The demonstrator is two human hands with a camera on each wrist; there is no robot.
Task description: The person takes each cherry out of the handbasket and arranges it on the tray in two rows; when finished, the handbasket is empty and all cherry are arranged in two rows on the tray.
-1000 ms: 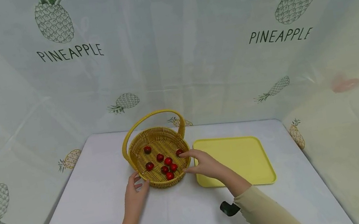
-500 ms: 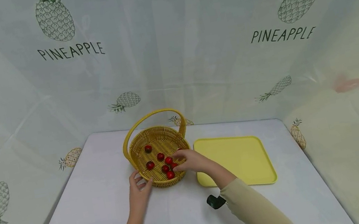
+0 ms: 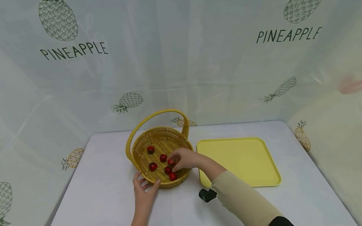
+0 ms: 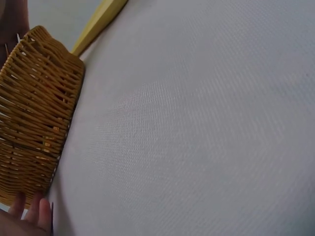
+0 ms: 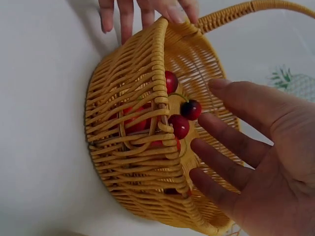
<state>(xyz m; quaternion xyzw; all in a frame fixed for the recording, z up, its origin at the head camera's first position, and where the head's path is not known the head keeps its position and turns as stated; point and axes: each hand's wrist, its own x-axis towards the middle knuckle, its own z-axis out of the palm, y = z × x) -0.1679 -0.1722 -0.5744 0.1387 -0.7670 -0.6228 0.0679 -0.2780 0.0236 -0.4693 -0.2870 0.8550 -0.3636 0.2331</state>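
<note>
A round yellow wicker basket (image 3: 157, 132) stands on the table with several dark red cherries (image 3: 152, 166) in it. My right hand (image 3: 184, 159) reaches over its right rim, thumb and fingers spread apart. One cherry (image 5: 191, 109) with a green stem lies just beyond the thumb tip and fingertips, and nothing is in the hand's grasp. At the basket's front left, my left hand (image 3: 144, 196) touches it, thumb at the rim and fingers along the outer wall. In the left wrist view its fingers (image 4: 33, 211) lie against the basket's lower weave. Part of the cherries is hidden behind my right hand.
To the right of the basket lies a flat yellow tray (image 3: 238, 159). The basket's tall arched handle (image 3: 153, 116) leans toward the back. White cloth covers the table (image 3: 183, 219), and a pineapple-printed sheet (image 3: 192, 48) hangs behind it.
My right hand has moved left from the basket's right rim to over the cherries inside. My left hand stays at the front left rim.
</note>
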